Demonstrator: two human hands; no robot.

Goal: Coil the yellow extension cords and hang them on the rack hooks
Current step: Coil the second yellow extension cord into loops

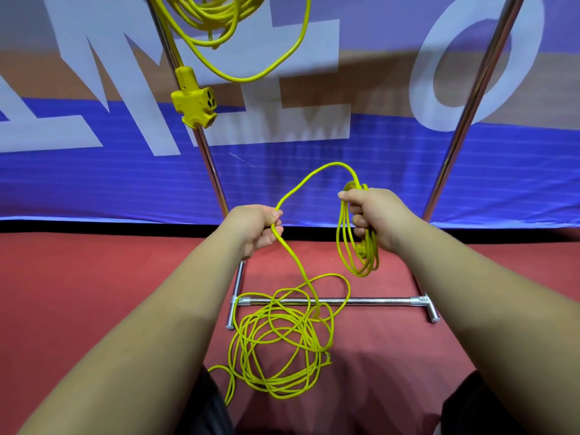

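A yellow extension cord [279, 346] lies in a loose tangle on the red floor in front of me. My right hand [373, 215] is closed around several short coils of it that hang below the fist. An arched strand runs from there to my left hand [260, 227], which pinches the cord where it rises from the pile. Another yellow cord [216, 17] hangs coiled at the top of the metal rack, its hooks out of sight. Its yellow multi-outlet end [196, 103] dangles beside the left pole.
The rack has a left pole [208, 164], a right pole [458, 133] and a floor crossbar [361, 301] that the loose cord drapes over. A blue banner with large white letters [94, 171] stands right behind the rack. My dark-clothed knees show at the bottom.
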